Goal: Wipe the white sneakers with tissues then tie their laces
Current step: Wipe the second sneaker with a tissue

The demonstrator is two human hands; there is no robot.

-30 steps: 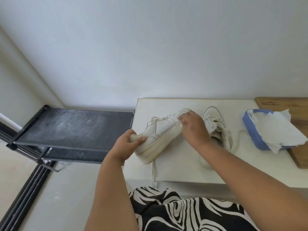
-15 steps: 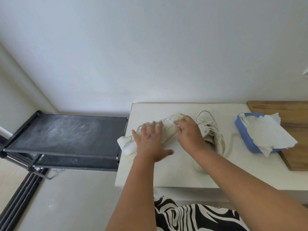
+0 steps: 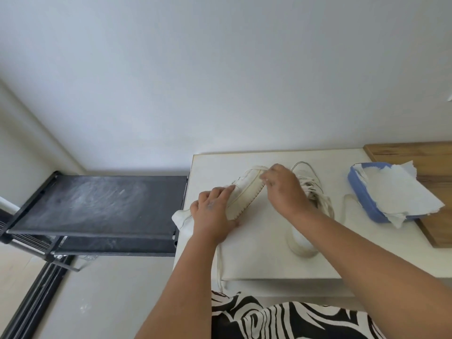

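One white sneaker (image 3: pixel 247 189) lies on its side at the centre of the frame, its toe overhanging the left edge of the white surface (image 3: pixel 269 260). The left hand (image 3: pixel 212 216) presses on it with fingers nearly straight; the right hand (image 3: pixel 285 189) has fingers curled at the heel, and whether they pinch a tissue cannot be told. A hard wipe toward the edge could tip the shoe off, and its loose lace (image 3: pixel 218 265), hanging over the near edge, could snag. The second sneaker (image 3: pixel 308 204) stands just right, laces untied. Tissues (image 3: pixel 401 196) in a blue pack (image 3: pixel 362 192) lie at right. A grey wall (image 3: pixel 220 69) rises behind; a black rack (image 3: pixel 97 204) stands at left.
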